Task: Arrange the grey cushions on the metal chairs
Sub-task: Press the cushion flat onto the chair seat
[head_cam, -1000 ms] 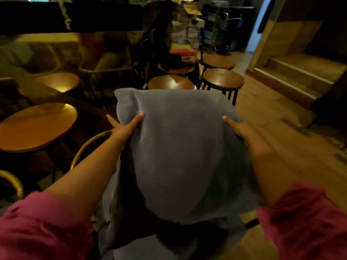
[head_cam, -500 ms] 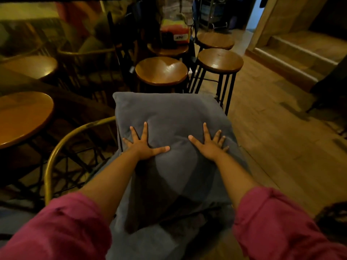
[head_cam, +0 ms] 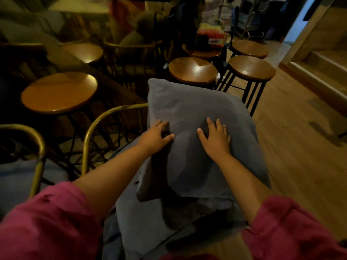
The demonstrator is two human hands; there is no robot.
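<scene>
A grey cushion [head_cam: 191, 109] leans against the back of a metal chair with a brass-coloured curved frame [head_cam: 105, 117]. Under it a second grey cushion [head_cam: 150, 218] lies flat on the chair's seat. My left hand [head_cam: 155, 136] presses on the upright cushion near its left edge, fingers slightly curled into the fabric. My right hand [head_cam: 216, 136] lies flat on the cushion's middle with its fingers spread. Neither hand grips anything. Pink sleeves cover both forearms near the bottom of the view.
Another brass chair frame [head_cam: 37, 147] with a grey cushion [head_cam: 16, 181] stands at the left. Round wooden stools [head_cam: 193, 71] [head_cam: 251, 67] stand behind the chair, and round tables [head_cam: 58, 92] at the left. Wooden floor [head_cam: 300, 147] and a step [head_cam: 315, 72] lie to the right.
The cushion went from held up in both hands to resting on the chair. Both hands moved from its sides to its front face, then the left slid towards the left edge.
</scene>
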